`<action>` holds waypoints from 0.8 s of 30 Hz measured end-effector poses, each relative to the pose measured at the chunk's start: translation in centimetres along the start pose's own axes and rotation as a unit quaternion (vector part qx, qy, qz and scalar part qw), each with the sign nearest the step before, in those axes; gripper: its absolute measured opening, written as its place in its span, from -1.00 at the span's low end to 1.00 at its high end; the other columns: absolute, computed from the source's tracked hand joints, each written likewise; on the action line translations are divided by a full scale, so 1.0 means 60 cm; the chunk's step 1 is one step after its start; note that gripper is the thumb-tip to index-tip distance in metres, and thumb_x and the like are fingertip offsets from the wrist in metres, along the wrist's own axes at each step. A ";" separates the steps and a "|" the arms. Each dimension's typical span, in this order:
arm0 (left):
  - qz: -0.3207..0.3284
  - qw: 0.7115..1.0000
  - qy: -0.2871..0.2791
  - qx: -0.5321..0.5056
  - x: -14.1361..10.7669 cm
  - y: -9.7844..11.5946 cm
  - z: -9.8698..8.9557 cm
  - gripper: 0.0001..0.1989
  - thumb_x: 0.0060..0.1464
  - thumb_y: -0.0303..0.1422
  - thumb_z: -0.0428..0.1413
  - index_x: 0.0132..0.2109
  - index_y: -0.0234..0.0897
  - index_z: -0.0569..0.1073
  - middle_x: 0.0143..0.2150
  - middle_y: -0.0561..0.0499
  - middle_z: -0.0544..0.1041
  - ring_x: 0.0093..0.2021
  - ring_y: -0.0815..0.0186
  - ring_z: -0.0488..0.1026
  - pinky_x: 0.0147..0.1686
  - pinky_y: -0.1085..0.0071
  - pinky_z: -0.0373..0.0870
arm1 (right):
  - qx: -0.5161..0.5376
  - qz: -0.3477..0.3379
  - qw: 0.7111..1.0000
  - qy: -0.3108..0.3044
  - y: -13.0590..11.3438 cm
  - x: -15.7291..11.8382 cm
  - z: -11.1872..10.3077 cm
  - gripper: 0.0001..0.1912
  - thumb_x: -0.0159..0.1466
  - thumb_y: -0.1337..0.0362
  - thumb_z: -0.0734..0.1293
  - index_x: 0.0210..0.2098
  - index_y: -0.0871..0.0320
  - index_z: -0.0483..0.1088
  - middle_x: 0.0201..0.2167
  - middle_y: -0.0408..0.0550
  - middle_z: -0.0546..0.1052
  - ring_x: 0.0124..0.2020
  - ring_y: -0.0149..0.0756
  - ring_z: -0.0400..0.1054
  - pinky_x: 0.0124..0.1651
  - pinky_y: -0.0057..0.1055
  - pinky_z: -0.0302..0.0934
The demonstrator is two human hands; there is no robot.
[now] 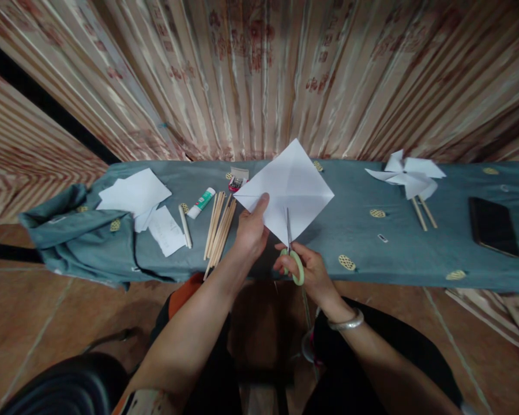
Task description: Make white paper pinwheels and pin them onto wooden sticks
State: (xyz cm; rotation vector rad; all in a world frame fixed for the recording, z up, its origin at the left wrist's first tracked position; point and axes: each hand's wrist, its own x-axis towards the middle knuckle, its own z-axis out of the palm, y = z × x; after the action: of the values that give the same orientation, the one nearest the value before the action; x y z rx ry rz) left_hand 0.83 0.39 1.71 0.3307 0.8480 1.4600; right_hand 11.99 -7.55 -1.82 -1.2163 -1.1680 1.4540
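A square of white paper (300, 178) with crease lines is held up over the cloth-covered table, one corner pointing at me. My left hand (253, 230) pinches its lower left edge, thumb on top. In my right hand (313, 271) are scissors with light green handles (299, 271). Their blades lie at the near corner of the paper, pointing toward its centre. How much of the paper is cut, I cannot tell.
Left on the green cloth (358, 236) are white sheets (142, 190), a glue stick (202, 202), a white stick (185, 226), wooden sticks (220, 230) and a small box of pins (237, 180). Paper pinwheels (415, 173) and a black phone (493, 226) lie right.
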 end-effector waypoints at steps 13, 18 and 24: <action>-0.012 1.000 0.000 0.012 -0.003 -0.003 -0.002 -0.80 -0.02 -0.41 0.29 -0.20 -0.33 0.53 -0.35 -0.03 0.62 -0.16 0.18 0.59 -0.02 0.27 0.46 | -0.003 -0.010 1.000 0.003 0.001 0.003 -0.003 -0.53 0.08 -0.08 0.43 -0.22 0.16 0.46 -0.52 -0.11 0.55 -0.52 -0.38 0.41 -0.45 -0.44 0.31; -0.011 1.000 -0.003 0.017 -0.004 -0.004 -0.003 -0.77 -0.05 -0.39 0.31 -0.20 -0.32 0.53 -0.33 -0.03 0.63 -0.16 0.17 0.59 -0.02 0.25 0.46 | -0.009 -0.009 1.000 0.004 0.004 0.003 -0.004 -0.54 0.08 -0.10 0.42 -0.23 0.16 0.47 -0.52 -0.11 0.55 -0.52 -0.37 0.41 -0.45 -0.43 0.31; -0.006 1.000 -0.010 0.012 -0.003 -0.006 -0.005 -0.78 -0.04 -0.39 0.30 -0.20 -0.32 0.53 -0.34 -0.03 0.63 -0.16 0.18 0.59 -0.02 0.27 0.46 | -0.003 -0.010 1.000 0.007 0.002 0.002 0.000 -0.56 0.09 -0.09 0.42 -0.26 0.15 0.46 -0.55 -0.13 0.54 -0.55 -0.39 0.39 -0.45 -0.44 0.31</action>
State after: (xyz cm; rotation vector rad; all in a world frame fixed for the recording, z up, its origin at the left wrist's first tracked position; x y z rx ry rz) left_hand 0.91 0.12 1.31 0.3562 0.8501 1.4340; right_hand 11.99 -7.42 -1.95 -1.2127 -1.1721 1.4260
